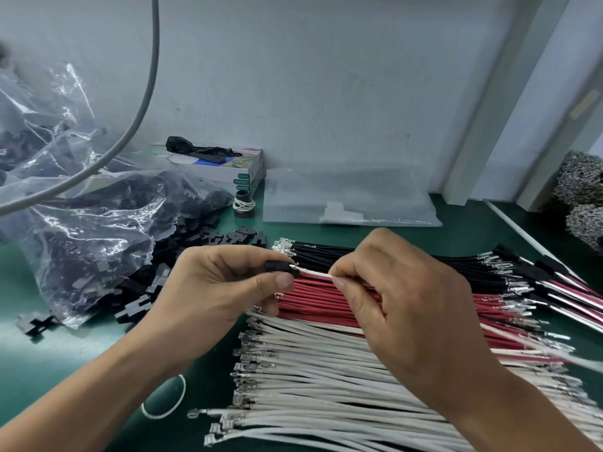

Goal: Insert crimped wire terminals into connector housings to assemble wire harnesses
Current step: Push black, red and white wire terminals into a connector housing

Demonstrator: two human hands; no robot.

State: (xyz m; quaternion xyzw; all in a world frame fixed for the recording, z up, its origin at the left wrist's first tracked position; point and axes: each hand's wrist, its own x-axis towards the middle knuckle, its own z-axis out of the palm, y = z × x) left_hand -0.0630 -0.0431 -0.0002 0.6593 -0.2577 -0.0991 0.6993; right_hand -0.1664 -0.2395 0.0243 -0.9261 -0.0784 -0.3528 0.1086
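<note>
Left hand point(225, 282) grip pinching small black plastic connector housing point(277, 266); right hand point(401, 288) grip pinching thin white wire point(315, 273), metal terminal point(295, 266) at housing mouth, above green surface point(65, 363).

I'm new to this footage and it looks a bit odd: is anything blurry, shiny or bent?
In the head view, the wide lens bows the grey wall post; the clear plastic bag of black housings throws white glare; the red and white wires at the right edge are smeared; light is soft, with faint shadows under both hands.
</note>
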